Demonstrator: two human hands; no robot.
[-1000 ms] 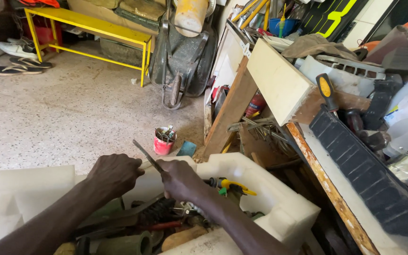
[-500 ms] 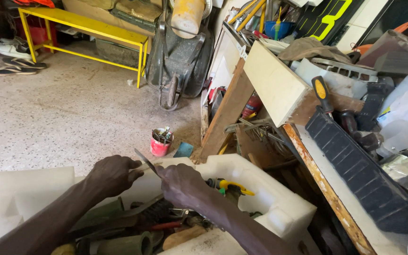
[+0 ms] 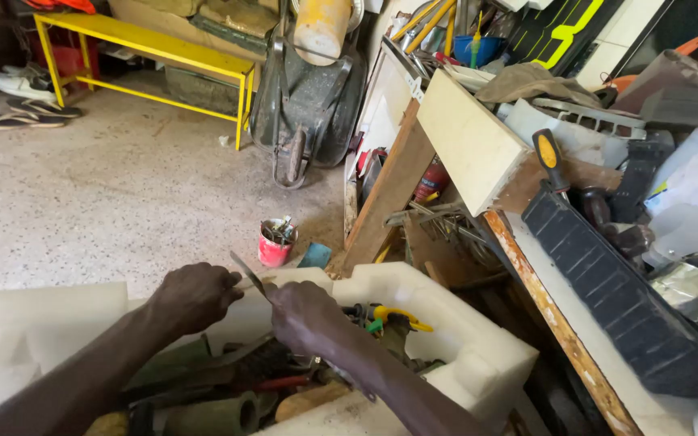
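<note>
Metal blade (image 3: 245, 273) stays gripped between closed left hand (image 3: 194, 295) and right hand (image 3: 304, 315), barely shifted.

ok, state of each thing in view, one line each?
left hand: closed on one end of the thin metal blade
right hand: closed on the blade's other end
blade: held tilted above the white foam box
foam box: open, full of tools
red can: upright on floor, open
wheelbarrow: stood on end
</note>
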